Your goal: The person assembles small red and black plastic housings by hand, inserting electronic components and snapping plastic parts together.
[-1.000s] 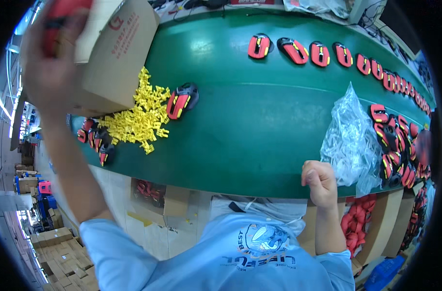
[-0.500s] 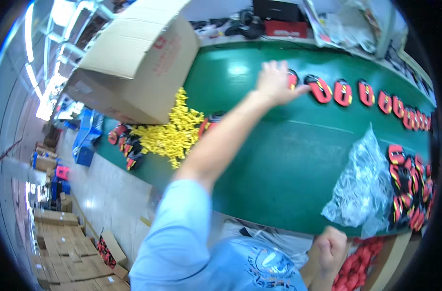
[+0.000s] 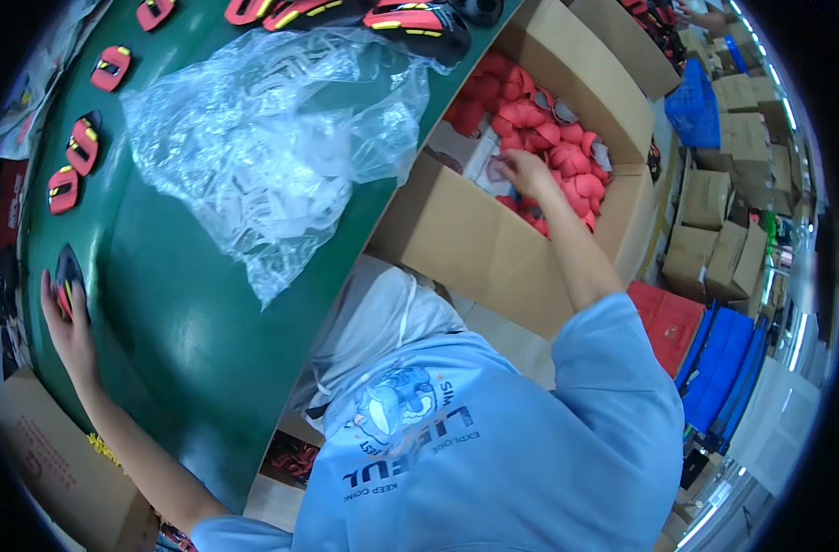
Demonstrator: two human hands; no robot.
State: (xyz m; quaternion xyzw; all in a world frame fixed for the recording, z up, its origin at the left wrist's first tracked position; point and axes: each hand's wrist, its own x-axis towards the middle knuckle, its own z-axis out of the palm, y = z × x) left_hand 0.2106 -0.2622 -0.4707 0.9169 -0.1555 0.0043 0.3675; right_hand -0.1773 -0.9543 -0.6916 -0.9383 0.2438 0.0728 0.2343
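Two hands — left hand [image 3: 63, 317] flat on a red-black piece [image 3: 67, 287], right hand [image 3: 519, 171] fingering red pieces [image 3: 567, 152].

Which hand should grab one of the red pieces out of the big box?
Right. The right hand is already inside the cardboard box among the red pieces; the left hand rests far off on the green table.
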